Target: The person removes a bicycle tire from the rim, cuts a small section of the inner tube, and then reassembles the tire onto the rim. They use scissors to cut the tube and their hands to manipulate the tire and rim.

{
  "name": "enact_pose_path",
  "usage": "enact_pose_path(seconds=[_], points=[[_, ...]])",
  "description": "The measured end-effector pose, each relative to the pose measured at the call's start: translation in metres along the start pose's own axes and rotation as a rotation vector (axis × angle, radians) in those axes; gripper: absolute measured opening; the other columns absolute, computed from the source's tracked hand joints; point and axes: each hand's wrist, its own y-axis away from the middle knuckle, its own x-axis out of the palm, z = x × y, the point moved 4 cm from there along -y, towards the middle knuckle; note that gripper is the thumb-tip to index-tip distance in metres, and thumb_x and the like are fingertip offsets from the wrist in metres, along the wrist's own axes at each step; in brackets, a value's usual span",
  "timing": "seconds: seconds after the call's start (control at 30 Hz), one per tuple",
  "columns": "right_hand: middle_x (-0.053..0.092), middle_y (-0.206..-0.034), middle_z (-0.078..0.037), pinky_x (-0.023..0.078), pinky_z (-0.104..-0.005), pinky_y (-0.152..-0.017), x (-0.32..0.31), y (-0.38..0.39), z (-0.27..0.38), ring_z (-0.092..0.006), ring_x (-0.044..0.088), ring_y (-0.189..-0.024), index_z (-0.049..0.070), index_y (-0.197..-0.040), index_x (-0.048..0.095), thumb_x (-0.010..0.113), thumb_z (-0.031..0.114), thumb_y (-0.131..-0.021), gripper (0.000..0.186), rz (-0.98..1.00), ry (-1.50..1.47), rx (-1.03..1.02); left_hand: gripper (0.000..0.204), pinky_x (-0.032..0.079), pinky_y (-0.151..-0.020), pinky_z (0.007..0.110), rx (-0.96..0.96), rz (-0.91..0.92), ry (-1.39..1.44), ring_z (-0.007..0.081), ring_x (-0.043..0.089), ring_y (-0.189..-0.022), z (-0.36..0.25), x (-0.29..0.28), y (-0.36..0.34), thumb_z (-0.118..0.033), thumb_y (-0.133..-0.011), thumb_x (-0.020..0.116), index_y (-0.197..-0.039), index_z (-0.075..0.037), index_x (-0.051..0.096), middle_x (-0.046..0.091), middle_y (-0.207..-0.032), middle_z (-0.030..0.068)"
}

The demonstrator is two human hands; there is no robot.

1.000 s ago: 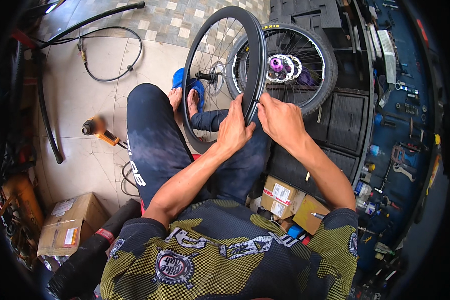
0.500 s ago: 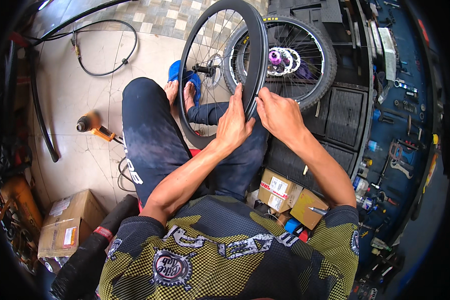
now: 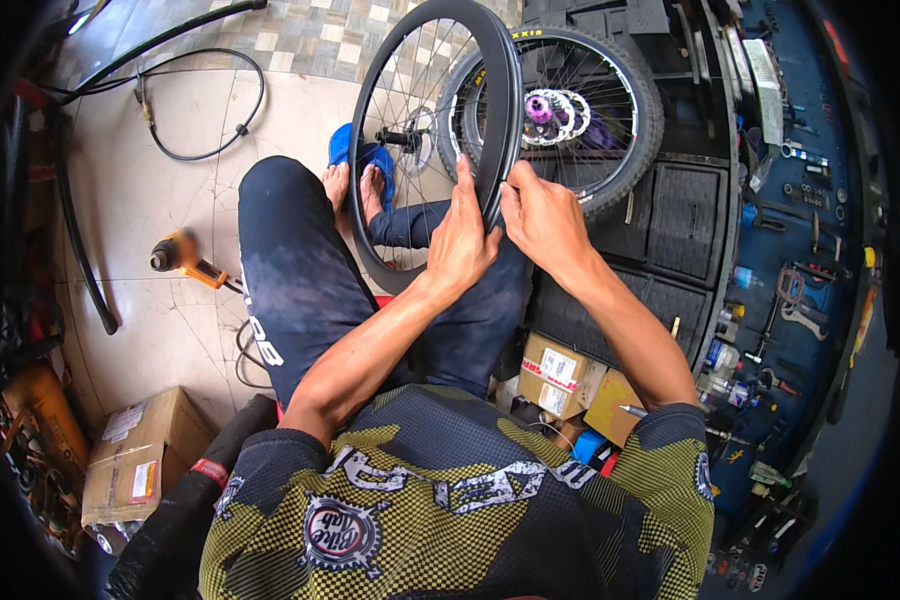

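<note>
Tiled floor (image 3: 175, 350) spreads L of the black wheel (image 3: 497, 110), w/ an orange-handled heat gun (image 3: 182, 255) lying low to the wheel's L & a cable loop (image 3: 258, 100) L of its upper half. Head view, the only one: black wheel, deep-rimmed & w/o tyre, stands tilted in front of the person, near end betw. both hands. L hand (image 3: 460, 245) is wrapped along the rim, fingers straight on its L face, thumb by the outer edge; R hand (image 3: 544, 218) is pinched at the outer edge on the wheel's R, just beside L hand. Can't tell if anything thin sits betw. those fingertips. Tyred wheel (image 3: 648, 115) is R of & partly behind black wheel; contact unclear. Handling, as a guess: light for its size, rim stiff, smooth, maybe slippery; spokes & disc rotor (image 3: 423, 145) prob. the easily bent bits. Best hold: deep rim, thumb opp. fingers, off spokes & rotor.
</note>
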Motion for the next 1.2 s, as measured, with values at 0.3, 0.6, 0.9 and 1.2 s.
enact_pose_path(seconds=[0.3,0.6,0.9,1.2], points=[[0.069,-0.081,-0.014,0.059,-0.0504,-0.061,-0.008,-0.007,-0.006,-0.0381,0.074,-0.076,0.005,-0.105,0.056,0.062,0.010,-0.093,0.015,0.164,0.267,-0.409,0.111,0.055,-0.103,0.052,-0.022,0.015,-0.025,0.0537,0.055,-0.133,0.001,-0.002,0.002,-0.005,-0.083,0.078,-0.165,0.006,0.004,0.038,-0.158,0.0361],[0.068,-0.074,-0.020,0.056,-0.0536,-0.061,-0.002,0.000,-0.007,-0.0448,0.070,-0.070,0.002,-0.100,0.055,0.063,0.014,-0.099,0.014,0.040,0.048,-0.096,0.108,0.054,-0.105,0.052,-0.107,0.111,0.017,0.0542,0.051,-0.138,0.001,0.003,0.001,-0.007,-0.084,0.078,-0.164,0.006,0.007,0.032,-0.164,0.0359],[0.071,-0.077,-0.026,0.055,-0.0487,-0.067,0.023,0.017,-0.027,-0.0405,0.075,-0.075,-0.003,-0.096,0.071,0.068,0.022,-0.098,0.024,-0.169,-0.375,0.557,0.110,0.057,-0.099,0.051,0.017,-0.004,-0.052,0.0530,0.056,-0.131,0.000,0.012,0.005,-0.006,-0.083,0.079,-0.165,0.006,0.006,0.041,-0.156,0.0355],[0.067,-0.088,-0.014,0.056,-0.0459,-0.070,-0.022,0.015,-0.009,-0.0302,0.070,-0.086,0.005,-0.099,0.070,0.066,0.022,-0.095,0.018,0.037,0.344,-0.082,0.105,0.055,-0.103,0.051,0.019,0.025,-0.042,0.0521,0.054,-0.134,-0.002,0.012,0.004,-0.006,-0.084,0.078,-0.164,0.005,0.011,0.038,-0.159,0.0335]])
